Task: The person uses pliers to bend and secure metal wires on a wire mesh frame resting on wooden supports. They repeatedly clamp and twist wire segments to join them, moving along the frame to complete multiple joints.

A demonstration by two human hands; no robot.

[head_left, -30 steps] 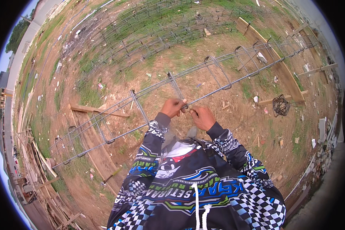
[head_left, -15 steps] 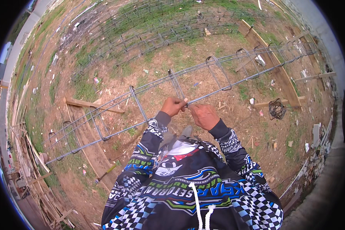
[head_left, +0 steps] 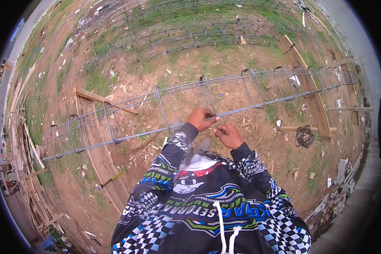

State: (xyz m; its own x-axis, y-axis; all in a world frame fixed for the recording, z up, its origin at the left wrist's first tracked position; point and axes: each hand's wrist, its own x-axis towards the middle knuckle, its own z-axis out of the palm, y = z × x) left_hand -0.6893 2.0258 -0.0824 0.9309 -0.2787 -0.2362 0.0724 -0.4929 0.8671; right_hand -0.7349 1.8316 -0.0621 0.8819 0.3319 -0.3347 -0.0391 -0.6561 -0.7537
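Note:
A long rebar cage of steel bars and rectangular stirrups stretches across in front of me. My left hand is closed in a pinch at its near lower bar, where a stirrup meets that bar. Whatever lies between those fingertips is too small to make out. Just below the bar and to the right, my right hand hangs apart from the steel. Its thumb and fingers are curled together, and I cannot see whether they hold anything.
Planks lie beneath the cage at left and right. A coil of dark wire sits at right. A tool with a yellow-green handle rests by the left plank. More rebar cages lie beyond; scrap timber is piled far left.
My right hand has drawn back from the bar, down and to the right, away from the left hand. The left stays at the joint. The whole view has shifted and turned slightly.

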